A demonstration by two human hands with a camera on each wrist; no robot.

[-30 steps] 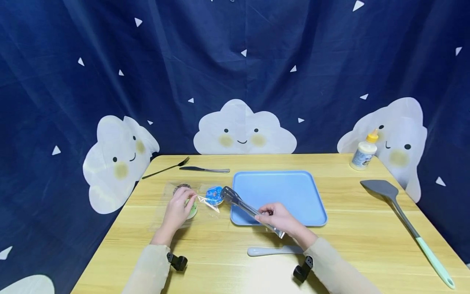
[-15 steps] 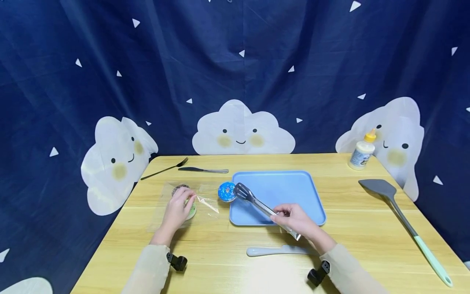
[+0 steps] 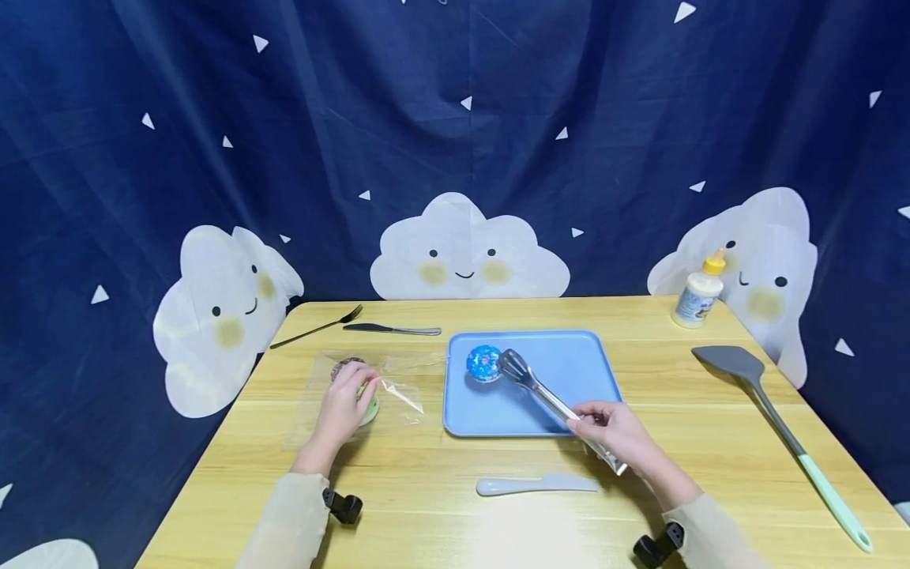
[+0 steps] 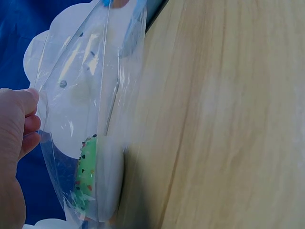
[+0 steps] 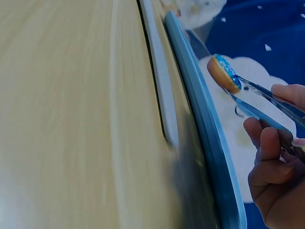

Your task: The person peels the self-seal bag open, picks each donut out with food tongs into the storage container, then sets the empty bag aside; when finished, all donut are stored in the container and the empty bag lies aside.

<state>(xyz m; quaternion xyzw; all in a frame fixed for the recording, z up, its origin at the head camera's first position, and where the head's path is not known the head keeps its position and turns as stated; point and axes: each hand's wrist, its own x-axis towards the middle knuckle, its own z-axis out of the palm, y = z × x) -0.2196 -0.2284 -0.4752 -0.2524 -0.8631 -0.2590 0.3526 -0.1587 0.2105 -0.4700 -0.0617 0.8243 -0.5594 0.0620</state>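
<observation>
My right hand grips metal tongs, whose tips pinch a blue-iced doughnut with sprinkles. In the right wrist view the doughnut hangs above the rim of the blue tray. On the left, my left hand pinches the edge of a clear plastic bag with thumb and fingers. Inside the bag, a green-iced doughnut shows in the left wrist view. A dark speckled doughnut sits behind the left hand, partly hidden by it.
A pale plastic knife lies in front of the tray. Behind the bag are a black fork and a table knife. At the right are a long-handled spatula and a yellow-capped bottle near the back edge.
The tongs have carried the blue doughnut rightward, from the bag's mouth to over the tray's left part. My left hand has stayed on the bag.
</observation>
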